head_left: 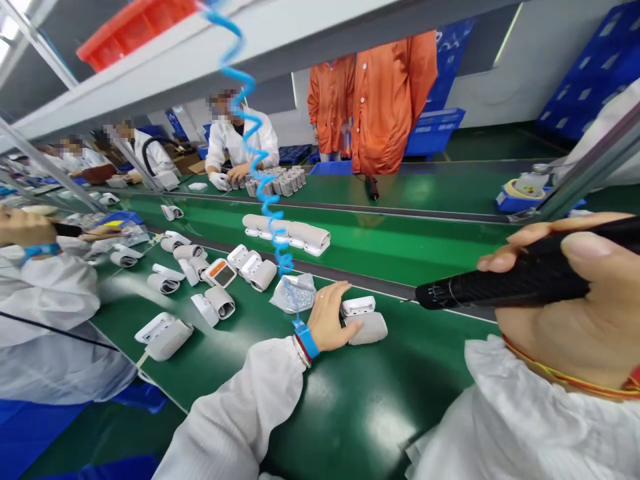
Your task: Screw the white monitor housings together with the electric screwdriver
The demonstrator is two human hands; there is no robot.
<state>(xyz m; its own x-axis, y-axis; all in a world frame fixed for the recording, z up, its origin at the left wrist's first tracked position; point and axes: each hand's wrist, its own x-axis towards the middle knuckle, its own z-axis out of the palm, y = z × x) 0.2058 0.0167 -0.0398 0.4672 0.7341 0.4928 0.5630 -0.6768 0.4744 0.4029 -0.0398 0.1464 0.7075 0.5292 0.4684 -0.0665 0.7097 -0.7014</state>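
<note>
My left hand (329, 317) reaches across the green work surface (380, 400) and grips the left side of a white and grey plastic device (366, 321). A blue wrist strap (305, 339) with a coiled blue cord (260, 173) is on that wrist. My right hand (575, 300) is raised close to the camera at the right, closed round a black electric screwdriver (505, 283) whose tip points left, above and to the right of the device. A small clear plastic bag (295, 292) lies just left of my left hand.
Several more white devices (220, 273) lie scattered on the left of the surface, and a row (290, 233) sits on the green conveyor behind. A co-worker's white sleeve (45, 293) is at the left. Other people sit and stand beyond the conveyor. A shelf beam (280, 47) runs overhead.
</note>
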